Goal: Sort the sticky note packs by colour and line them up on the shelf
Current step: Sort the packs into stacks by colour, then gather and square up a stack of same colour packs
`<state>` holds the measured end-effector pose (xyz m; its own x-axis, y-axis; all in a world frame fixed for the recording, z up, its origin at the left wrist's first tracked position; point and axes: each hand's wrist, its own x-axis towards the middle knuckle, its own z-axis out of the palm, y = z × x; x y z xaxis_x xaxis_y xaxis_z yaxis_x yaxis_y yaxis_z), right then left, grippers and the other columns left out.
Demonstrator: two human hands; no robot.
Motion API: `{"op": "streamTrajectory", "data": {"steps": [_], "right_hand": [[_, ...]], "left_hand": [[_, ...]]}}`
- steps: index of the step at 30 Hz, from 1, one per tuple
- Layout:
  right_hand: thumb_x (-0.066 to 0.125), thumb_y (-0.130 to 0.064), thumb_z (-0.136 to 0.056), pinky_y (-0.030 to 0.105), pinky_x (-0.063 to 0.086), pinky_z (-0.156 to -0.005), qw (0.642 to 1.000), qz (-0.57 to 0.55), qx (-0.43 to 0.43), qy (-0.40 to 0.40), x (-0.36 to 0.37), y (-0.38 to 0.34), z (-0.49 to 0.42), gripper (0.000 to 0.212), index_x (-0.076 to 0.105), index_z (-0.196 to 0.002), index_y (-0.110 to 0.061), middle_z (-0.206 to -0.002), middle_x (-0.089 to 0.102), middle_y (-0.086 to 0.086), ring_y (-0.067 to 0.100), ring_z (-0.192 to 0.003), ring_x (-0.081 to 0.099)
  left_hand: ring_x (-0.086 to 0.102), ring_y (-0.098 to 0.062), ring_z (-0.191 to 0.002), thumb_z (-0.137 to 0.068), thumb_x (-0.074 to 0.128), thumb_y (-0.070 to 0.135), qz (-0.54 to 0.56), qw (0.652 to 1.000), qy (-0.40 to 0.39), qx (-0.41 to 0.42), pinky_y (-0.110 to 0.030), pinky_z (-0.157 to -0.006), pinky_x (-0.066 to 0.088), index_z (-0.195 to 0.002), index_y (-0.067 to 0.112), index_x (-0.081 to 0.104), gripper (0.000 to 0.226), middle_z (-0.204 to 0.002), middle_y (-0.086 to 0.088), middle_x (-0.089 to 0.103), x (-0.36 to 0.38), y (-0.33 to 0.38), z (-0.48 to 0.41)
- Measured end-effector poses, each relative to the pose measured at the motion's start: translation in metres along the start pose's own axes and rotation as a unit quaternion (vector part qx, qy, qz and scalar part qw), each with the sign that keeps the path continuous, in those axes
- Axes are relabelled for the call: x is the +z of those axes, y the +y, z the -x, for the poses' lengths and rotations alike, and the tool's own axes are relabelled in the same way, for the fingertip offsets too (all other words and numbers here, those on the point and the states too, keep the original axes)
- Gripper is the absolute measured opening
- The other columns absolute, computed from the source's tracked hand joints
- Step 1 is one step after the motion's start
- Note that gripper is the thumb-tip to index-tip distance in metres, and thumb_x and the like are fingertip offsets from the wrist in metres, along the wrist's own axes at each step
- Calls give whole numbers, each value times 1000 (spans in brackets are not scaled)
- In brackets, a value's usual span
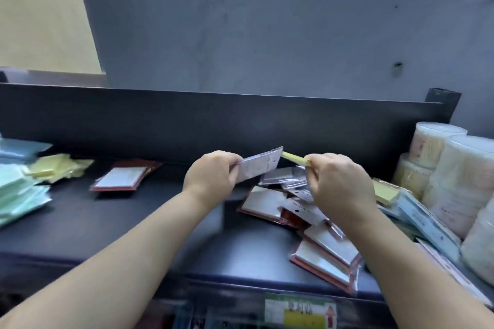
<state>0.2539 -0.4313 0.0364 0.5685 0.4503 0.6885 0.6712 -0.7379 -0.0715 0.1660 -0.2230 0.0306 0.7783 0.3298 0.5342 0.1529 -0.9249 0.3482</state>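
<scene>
My left hand (pixel 211 172) pinches a pale purple sticky note pack (pixel 260 165) and holds it above the dark shelf (pixel 160 211). My right hand (pixel 339 181) grips a yellow pack (pixel 294 158) edge-on, its tip almost touching the purple one. Below both hands lies a loose heap of red-edged and clear-wrapped packs (pixel 307 216). Sorted piles sit at the left: green packs (pixel 18 195), yellow packs (pixel 57 167), blue packs (pixel 18 148). A small stack of red packs (pixel 123 176) lies left of centre.
Round clear tubs of cotton swabs (pixel 454 181) crowd the right end of the shelf. Blue and yellow packs (pixel 417 211) lean against them. A black back panel (pixel 213 120) runs behind the shelf. A price label (pixel 300 311) hangs on the front edge.
</scene>
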Motion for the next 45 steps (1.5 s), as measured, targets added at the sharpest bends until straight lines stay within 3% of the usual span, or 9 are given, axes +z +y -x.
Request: {"op": "streamTrajectory", "data": {"steps": [9, 17, 20, 26, 29, 32, 39, 41, 45], "right_hand": [[56, -21, -85, 33, 49, -53, 983, -159, -82, 37, 29, -104, -7, 14, 69, -88, -18, -74, 66, 1, 31, -70, 59], [52, -21, -86, 36, 52, -64, 973, -207, -102, 26, 54, -211, -18, 19, 68, -94, -15, -84, 68, 1, 29, -77, 61], [59, -11, -87, 35, 52, -68, 971, -224, -79, 31, 62, -243, -22, 14, 68, -98, -11, -88, 70, 4, 30, -81, 63], [62, -8, -87, 26, 46, -75, 970, -232, -77, 0, 84, -303, -27, 17, 69, -101, -12, -94, 70, 1, 25, -89, 61], [61, -7, -88, 28, 46, -77, 970, -234, -66, -2, 92, -322, -30, 17, 70, -102, -11, -95, 70, 2, 25, -91, 61], [59, -9, -89, 28, 46, -75, 971, -233, -58, -8, 97, -336, -31, 16, 69, -102, -11, -93, 70, 1, 24, -89, 61], [62, -12, -90, 22, 41, -80, 967, -244, -75, -5, 103, -369, -34, 15, 72, -101, -15, -94, 69, -4, 21, -91, 57], [63, -17, -89, 15, 36, -79, 966, -240, -94, 7, 106, -378, -40, 15, 74, -99, -18, -93, 67, -6, 19, -89, 55], [66, -20, -88, 21, 41, -75, 961, -256, -99, -23, 116, -399, -57, 19, 73, -105, -21, -87, 58, -2, 18, -83, 53]], "left_hand": [[62, -14, -77, -77, 59, 21, -7, 987, 159, -18, -29, -64, 51, -92, 21, 75, 22, -80, 6, 68, -57, -92, 68], [63, -21, -73, -81, 46, 30, -44, 987, 155, -8, -30, -59, 54, -97, 22, 75, 33, -79, 7, 65, -115, -177, 108], [60, -19, -68, -78, 53, 24, -68, 989, 130, 7, -29, -51, 52, -97, 26, 75, 29, -75, 8, 61, -124, -201, 118], [57, -20, -64, -79, 48, 34, -34, 995, -2, 99, -29, -47, 51, -99, 39, 67, 28, -74, 7, 57, -126, -239, 129], [56, -22, -75, -83, 54, 32, -7, 992, -61, 113, -35, -63, 54, -101, 38, 71, 25, -83, 5, 58, -133, -257, 130], [49, -16, -95, -91, 56, 32, 24, 985, -134, 105, -31, -84, 45, -110, 38, 69, 24, -99, 8, 56, -145, -277, 131], [53, -8, -99, -89, 58, 38, 106, 968, -201, 107, -29, -91, 44, -105, 33, 72, 22, -103, 12, 59, -156, -305, 126], [55, -8, -94, -87, 55, 46, 126, 973, -158, 108, -29, -87, 46, -99, 28, 74, 29, -99, 11, 62, -161, -309, 125], [59, -15, -83, -85, 54, 34, 84, 988, 89, 92, -32, -78, 48, -88, 20, 74, 24, -86, 7, 64, -172, -326, 120]]}}
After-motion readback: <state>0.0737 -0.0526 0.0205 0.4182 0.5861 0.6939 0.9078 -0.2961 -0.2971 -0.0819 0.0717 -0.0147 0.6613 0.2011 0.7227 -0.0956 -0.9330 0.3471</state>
